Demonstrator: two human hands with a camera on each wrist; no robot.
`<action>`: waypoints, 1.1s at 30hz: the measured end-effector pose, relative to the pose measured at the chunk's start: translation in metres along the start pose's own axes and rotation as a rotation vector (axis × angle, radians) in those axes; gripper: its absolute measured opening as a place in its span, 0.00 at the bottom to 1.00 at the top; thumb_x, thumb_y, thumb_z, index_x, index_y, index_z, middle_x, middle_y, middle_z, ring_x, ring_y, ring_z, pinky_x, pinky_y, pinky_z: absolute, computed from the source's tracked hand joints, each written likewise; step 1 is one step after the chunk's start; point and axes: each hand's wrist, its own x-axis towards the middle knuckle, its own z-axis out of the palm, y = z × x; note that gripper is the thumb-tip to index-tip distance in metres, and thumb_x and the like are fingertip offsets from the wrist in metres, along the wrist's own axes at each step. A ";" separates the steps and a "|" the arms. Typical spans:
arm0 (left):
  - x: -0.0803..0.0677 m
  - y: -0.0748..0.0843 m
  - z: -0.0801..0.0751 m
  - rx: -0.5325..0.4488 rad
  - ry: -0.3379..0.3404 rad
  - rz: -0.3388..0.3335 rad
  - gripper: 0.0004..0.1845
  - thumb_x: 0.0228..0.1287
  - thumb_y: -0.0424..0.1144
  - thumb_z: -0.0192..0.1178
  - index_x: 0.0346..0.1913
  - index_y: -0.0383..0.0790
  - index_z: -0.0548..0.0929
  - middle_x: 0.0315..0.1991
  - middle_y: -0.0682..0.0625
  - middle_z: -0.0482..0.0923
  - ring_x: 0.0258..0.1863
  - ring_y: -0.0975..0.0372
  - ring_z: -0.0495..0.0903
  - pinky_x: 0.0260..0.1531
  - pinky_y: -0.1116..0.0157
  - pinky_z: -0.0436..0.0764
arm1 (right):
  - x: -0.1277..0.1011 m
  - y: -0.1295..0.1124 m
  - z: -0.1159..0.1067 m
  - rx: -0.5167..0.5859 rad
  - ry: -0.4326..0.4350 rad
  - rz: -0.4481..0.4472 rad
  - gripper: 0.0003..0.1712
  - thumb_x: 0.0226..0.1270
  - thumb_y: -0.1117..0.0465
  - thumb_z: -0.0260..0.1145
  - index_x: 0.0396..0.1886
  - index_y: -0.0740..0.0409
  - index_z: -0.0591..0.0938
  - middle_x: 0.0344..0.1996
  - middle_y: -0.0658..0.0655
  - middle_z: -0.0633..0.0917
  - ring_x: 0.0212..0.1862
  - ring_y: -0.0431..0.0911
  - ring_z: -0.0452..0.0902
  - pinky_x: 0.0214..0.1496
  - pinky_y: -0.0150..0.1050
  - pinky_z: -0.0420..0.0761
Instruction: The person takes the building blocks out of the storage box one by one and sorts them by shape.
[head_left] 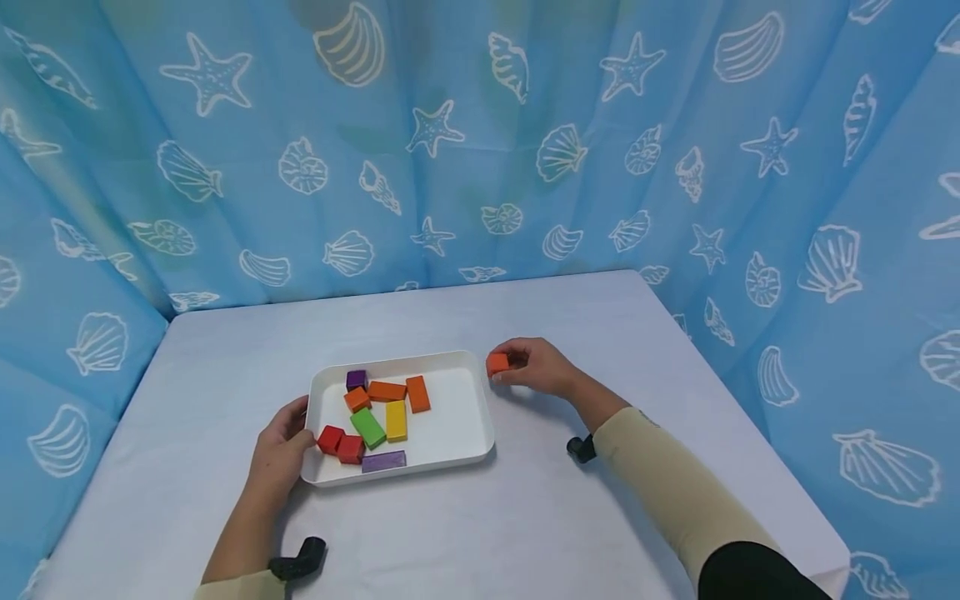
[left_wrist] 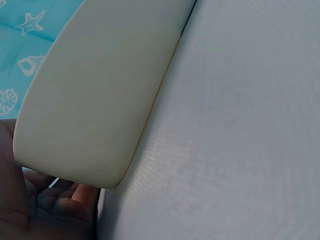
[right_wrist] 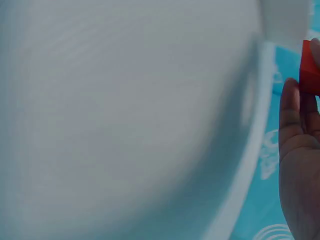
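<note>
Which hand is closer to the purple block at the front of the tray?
Left. The left hand holds the tray's left edge, near the purple block. The right hand pinches an orange cube beyond the tray's far right corner.

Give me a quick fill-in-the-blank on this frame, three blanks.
The right hand pinches an ____ block just outside the tray.
The left hand grips the tray's ____ edge.
The only green block lies ____ the tray.
Missing words: orange; left; inside
</note>
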 end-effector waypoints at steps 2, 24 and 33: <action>-0.002 -0.001 -0.003 0.011 0.003 0.002 0.40 0.73 0.31 0.53 0.86 0.40 0.56 0.83 0.39 0.57 0.82 0.43 0.56 0.76 0.43 0.62 | 0.003 0.007 0.003 -0.040 -0.020 0.020 0.25 0.64 0.58 0.81 0.61 0.54 0.88 0.49 0.51 0.87 0.51 0.50 0.81 0.54 0.43 0.85; -0.008 -0.008 -0.002 0.000 -0.029 -0.010 0.40 0.74 0.32 0.54 0.86 0.40 0.54 0.84 0.39 0.55 0.82 0.43 0.55 0.75 0.45 0.63 | 0.007 -0.002 0.009 -0.198 -0.037 0.151 0.42 0.60 0.56 0.84 0.73 0.52 0.78 0.63 0.55 0.82 0.60 0.53 0.77 0.58 0.46 0.86; 0.000 0.002 -0.002 0.035 -0.025 -0.009 0.39 0.76 0.34 0.52 0.87 0.43 0.54 0.85 0.41 0.55 0.83 0.44 0.54 0.76 0.43 0.60 | -0.001 -0.039 0.004 -0.186 0.025 -0.004 0.47 0.63 0.53 0.81 0.79 0.50 0.71 0.73 0.56 0.75 0.72 0.56 0.69 0.69 0.58 0.78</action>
